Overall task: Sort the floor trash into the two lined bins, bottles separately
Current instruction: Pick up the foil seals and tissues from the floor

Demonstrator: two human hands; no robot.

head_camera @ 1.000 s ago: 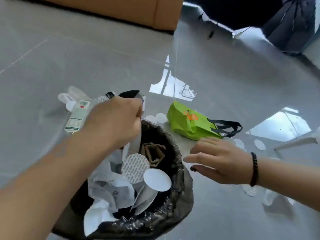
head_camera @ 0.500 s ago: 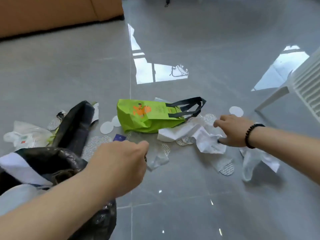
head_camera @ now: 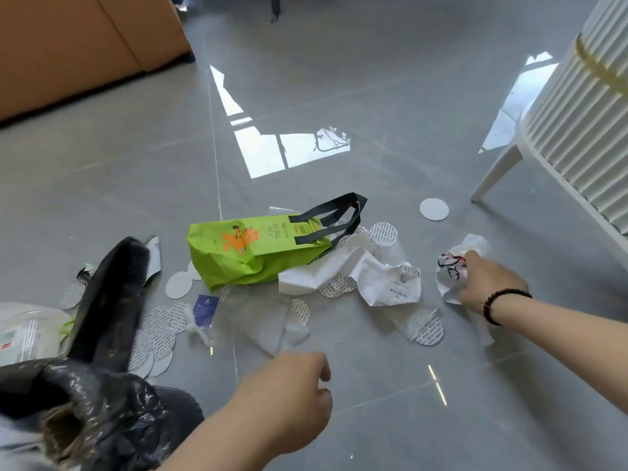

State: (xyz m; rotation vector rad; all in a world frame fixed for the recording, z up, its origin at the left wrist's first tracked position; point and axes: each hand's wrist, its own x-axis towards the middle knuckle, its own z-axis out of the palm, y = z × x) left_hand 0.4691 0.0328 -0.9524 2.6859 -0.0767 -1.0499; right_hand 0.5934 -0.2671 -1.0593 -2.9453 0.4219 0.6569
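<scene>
My right hand (head_camera: 489, 283) grips a crumpled white wrapper (head_camera: 452, 270) with red-and-black print. My left hand (head_camera: 289, 396) hovers loosely curled, holding nothing.

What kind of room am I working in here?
Probably an indoor living or lounge space: glossy grey tile floor, a tan sofa-like base at upper left, and a white ribbed chair on the right.

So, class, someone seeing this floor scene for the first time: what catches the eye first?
The bright green bag with black handles lies on its side mid-floor, among crumpled white paper and round discs. At right, the right hand grips a crumpled wrapper; the black-lined bin sits lower left.
</scene>
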